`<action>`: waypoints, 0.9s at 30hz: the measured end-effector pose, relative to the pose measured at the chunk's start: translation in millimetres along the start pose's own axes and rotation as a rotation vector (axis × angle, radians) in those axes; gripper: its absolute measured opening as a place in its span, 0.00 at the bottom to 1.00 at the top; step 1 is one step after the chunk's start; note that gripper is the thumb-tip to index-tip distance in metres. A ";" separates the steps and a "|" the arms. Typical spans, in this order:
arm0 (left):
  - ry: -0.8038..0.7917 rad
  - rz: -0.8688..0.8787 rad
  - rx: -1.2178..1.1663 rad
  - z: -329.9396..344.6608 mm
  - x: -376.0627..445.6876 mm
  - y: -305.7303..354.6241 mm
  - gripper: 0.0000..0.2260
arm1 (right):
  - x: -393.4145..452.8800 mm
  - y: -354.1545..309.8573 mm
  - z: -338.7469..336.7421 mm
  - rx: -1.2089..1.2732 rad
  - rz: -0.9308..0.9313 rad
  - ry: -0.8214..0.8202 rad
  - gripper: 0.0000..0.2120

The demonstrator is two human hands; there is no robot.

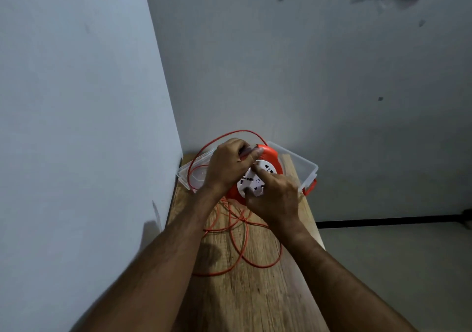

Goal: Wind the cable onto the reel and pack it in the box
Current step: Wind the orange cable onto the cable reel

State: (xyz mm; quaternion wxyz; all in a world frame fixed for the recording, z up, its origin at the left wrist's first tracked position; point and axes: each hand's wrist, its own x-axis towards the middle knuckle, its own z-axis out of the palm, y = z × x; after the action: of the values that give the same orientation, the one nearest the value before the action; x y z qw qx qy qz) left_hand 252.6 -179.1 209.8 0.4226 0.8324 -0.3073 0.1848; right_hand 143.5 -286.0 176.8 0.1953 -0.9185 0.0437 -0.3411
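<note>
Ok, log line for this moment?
winding | left hand grips orange reel | right hand on white socket face | orange cable loose

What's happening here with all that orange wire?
A person is winding an orange cable onto an orange reel. The left hand grips the reel's rim; the right hand rests on its white socket face. Much cable lies loose on the wooden table. The clear box waits behind.

wood-grain table (255,293) (matt), clear plastic box (304,164)
</note>
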 end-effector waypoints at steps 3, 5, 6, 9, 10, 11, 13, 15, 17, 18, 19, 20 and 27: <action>0.027 0.001 0.019 2.5 -0.9 2.3 0.16 | 1.5 -15.9 0.0 0.223 0.254 0.102 0.25; 0.055 -0.002 0.031 3.5 -1.1 2.2 0.16 | 4.0 -27.8 0.3 0.350 0.460 0.190 0.25; 0.070 0.003 0.033 3.7 -1.2 1.3 0.16 | 5.1 -31.5 3.3 0.400 0.570 0.211 0.26; 0.093 0.025 0.036 3.5 -2.8 -1.0 0.16 | 11.7 -38.5 11.9 0.639 0.964 0.184 0.27; 0.094 0.026 0.031 3.6 -3.7 -0.2 0.16 | 14.3 -40.2 12.7 0.755 1.098 0.181 0.25; 0.092 0.026 0.022 4.1 -4.5 0.5 0.16 | 17.0 -42.8 10.9 0.874 1.213 0.196 0.21; 0.087 0.040 0.008 5.0 -5.6 2.0 0.17 | 21.9 -49.0 3.5 1.132 1.395 0.248 0.17; 0.080 0.052 0.000 4.6 -6.6 2.9 0.16 | 25.3 -52.5 -4.6 1.342 1.477 0.307 0.20; 0.078 0.051 -0.014 3.4 -6.3 2.4 0.16 | 25.9 -52.3 -8.1 1.388 1.478 0.296 0.22; 0.082 0.047 -0.022 2.9 -5.7 1.3 0.16 | 24.2 -50.6 -7.1 1.323 1.443 0.248 0.21; 0.088 0.044 -0.029 2.8 -5.0 0.3 0.17 | 21.7 -49.9 -6.5 1.219 1.364 0.203 0.18; 0.095 0.043 -0.035 2.8 -4.3 -0.1 0.17 | 17.9 -48.5 -5.2 1.090 1.222 0.183 0.15; 0.073 0.015 -0.046 1.7 -1.3 -5.0 0.19 | -1.2 -17.7 -3.2 0.112 -0.152 0.118 0.06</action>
State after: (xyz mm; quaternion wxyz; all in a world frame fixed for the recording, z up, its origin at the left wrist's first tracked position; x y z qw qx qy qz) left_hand 255.1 -177.7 205.1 0.4510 0.8129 -0.3021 0.2110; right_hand 139.6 -270.5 185.1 0.2170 -0.8850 -0.0336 -0.4105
